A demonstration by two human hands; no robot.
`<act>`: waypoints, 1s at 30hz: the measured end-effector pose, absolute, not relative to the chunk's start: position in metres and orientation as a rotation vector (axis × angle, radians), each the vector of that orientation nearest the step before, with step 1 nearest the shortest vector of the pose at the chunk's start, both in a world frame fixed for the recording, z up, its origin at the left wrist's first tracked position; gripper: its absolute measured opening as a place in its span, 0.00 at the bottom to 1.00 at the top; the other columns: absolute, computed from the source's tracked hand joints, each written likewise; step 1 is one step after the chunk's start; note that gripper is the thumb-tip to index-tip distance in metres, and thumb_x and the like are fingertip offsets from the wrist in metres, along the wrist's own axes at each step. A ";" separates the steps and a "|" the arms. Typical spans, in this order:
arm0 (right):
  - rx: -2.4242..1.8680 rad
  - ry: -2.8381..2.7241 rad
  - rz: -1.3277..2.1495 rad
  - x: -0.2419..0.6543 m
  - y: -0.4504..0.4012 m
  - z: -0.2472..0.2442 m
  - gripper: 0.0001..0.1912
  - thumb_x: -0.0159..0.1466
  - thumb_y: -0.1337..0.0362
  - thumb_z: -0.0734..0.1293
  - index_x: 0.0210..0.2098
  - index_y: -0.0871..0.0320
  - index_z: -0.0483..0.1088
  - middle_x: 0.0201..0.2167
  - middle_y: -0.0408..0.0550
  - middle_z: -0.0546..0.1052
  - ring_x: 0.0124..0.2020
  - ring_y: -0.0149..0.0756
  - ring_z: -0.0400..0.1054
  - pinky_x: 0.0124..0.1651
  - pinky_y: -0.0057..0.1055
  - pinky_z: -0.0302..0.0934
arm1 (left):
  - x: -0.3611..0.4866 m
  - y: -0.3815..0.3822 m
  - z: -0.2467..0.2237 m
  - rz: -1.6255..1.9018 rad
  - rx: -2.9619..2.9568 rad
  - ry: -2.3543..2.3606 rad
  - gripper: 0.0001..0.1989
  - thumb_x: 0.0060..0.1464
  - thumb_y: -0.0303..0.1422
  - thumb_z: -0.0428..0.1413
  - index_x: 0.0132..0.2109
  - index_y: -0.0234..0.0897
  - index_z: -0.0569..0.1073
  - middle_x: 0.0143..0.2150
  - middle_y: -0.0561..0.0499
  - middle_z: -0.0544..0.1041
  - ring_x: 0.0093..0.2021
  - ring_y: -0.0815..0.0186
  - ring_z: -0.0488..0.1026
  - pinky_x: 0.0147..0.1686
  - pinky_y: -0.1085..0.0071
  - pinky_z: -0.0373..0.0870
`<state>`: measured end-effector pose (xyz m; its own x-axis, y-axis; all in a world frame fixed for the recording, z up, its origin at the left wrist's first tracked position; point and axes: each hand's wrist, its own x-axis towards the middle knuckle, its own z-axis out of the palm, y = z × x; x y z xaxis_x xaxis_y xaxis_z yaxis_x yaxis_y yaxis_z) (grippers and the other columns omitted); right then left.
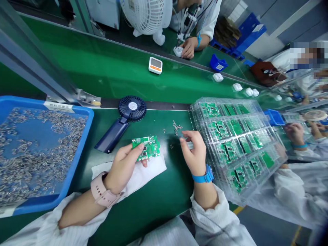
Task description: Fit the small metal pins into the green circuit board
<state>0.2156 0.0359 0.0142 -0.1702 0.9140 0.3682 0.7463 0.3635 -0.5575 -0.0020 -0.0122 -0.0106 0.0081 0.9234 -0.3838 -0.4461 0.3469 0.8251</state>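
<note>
My left hand (123, 167) is shut on a green circuit board (146, 147), gripping its lower left edge above a white paper sheet (151, 168). My right hand (194, 153) hovers to the right of the board, its fingertips pinched on a small, blurred silvery part (189, 145). Several tiny metal pieces (176, 127) lie scattered on the green mat (164, 198) just above that hand. A pink watch band circles my left wrist, and a blue band circles my right.
A blue tray (77, 164) of loose metal clips stands at left. A navy handheld fan (125, 119) lies beyond my hands. Stacked clear trays of green boards (238, 143) stand at right. Beyond a green conveyor belt (102, 71), co-workers handle white parts.
</note>
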 end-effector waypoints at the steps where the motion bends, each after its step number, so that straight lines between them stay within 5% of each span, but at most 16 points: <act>1: -1.444 -2.001 0.372 0.214 0.036 0.013 0.09 0.65 0.66 0.63 0.45 0.54 0.69 0.39 0.48 0.72 0.40 0.38 0.67 0.41 0.36 0.65 | -0.002 -0.012 -0.011 1.163 0.558 1.084 0.15 0.58 0.39 0.56 0.27 0.34 0.73 0.22 0.52 0.73 0.24 0.68 0.70 0.27 0.69 0.69; 11: -1.623 -2.133 0.275 0.204 0.104 0.055 0.09 0.62 0.72 0.63 0.39 0.56 0.74 0.36 0.47 0.75 0.37 0.36 0.69 0.44 0.35 0.64 | -0.002 -0.009 -0.011 1.196 0.520 1.036 0.15 0.56 0.40 0.57 0.27 0.33 0.73 0.19 0.53 0.72 0.22 0.68 0.69 0.27 0.70 0.68; 20: -1.695 -2.208 0.322 0.195 0.183 0.003 0.08 0.58 0.71 0.68 0.38 0.58 0.75 0.35 0.48 0.74 0.33 0.34 0.69 0.43 0.32 0.64 | 0.002 -0.007 -0.011 1.196 0.491 0.999 0.17 0.54 0.44 0.58 0.28 0.33 0.72 0.19 0.54 0.71 0.21 0.70 0.68 0.24 0.72 0.67; 30: -1.537 -2.244 0.514 0.193 0.172 0.012 0.04 0.57 0.71 0.65 0.29 0.57 0.70 0.31 0.46 0.72 0.32 0.35 0.67 0.43 0.34 0.62 | -0.001 -0.007 -0.011 1.194 0.577 0.994 0.18 0.57 0.44 0.55 0.28 0.34 0.73 0.19 0.54 0.72 0.20 0.70 0.69 0.28 0.71 0.68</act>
<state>0.1931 0.1715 0.0121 -0.3355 0.9370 0.0969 0.8015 0.3380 -0.4933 -0.0009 -0.0074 -0.0112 0.0454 0.9446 -0.3252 -0.4909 0.3046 0.8162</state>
